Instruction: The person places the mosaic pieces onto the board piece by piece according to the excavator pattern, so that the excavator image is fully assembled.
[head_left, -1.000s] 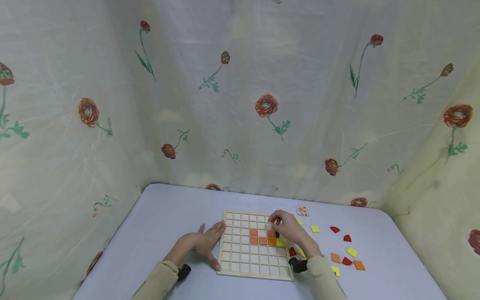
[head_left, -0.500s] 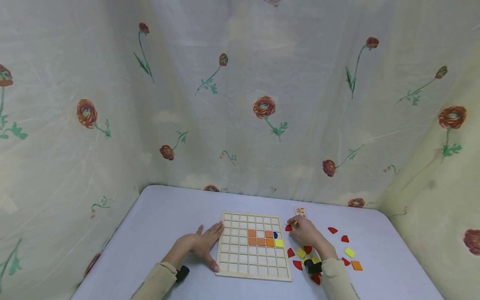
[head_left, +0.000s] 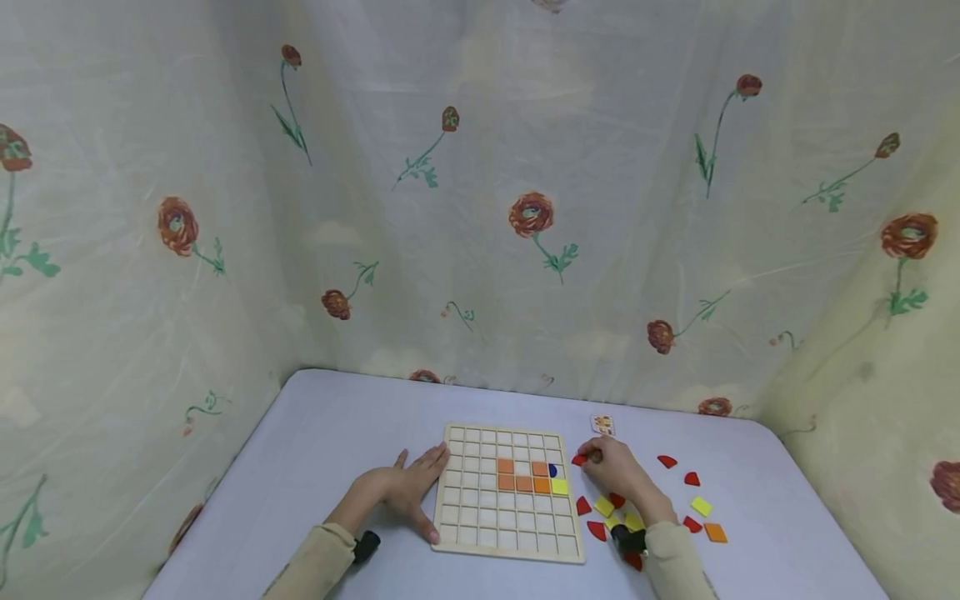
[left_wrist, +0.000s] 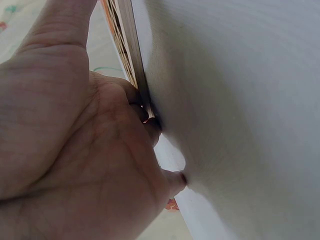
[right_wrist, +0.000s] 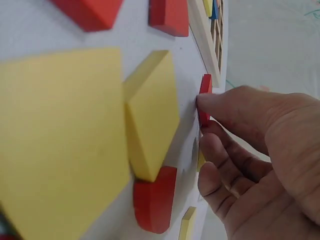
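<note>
A wooden grid board (head_left: 477,553) lies on the table, several orange tiles, a yellow tile (head_left: 558,486) and a blue rounded piece (head_left: 552,471) sitting in its cells. My left hand (head_left: 411,492) spreads along the board's left edge, fingers and thumb touching the frame. In the left wrist view that hand (left_wrist: 100,150) rests against the board's side (left_wrist: 132,55). Beyond the board's right edge, my right hand (head_left: 615,467) pinches a red quarter-round piece (head_left: 579,459). The right wrist view has its thumb and forefinger on the red piece (right_wrist: 206,100), close to the table surface.
Red pieces and yellow tiles (head_left: 603,506) lie scattered right of the board, partly under my right wrist. Farther right are more red pieces (head_left: 692,479), a yellow tile (head_left: 701,506) and an orange tile (head_left: 716,532). A picture card (head_left: 602,425) lies behind my right hand.
My right hand has left the board's upper right, uncovering the blue piece there, and moved right and down to the red piece. My left hand has stayed at the board's edge.
</note>
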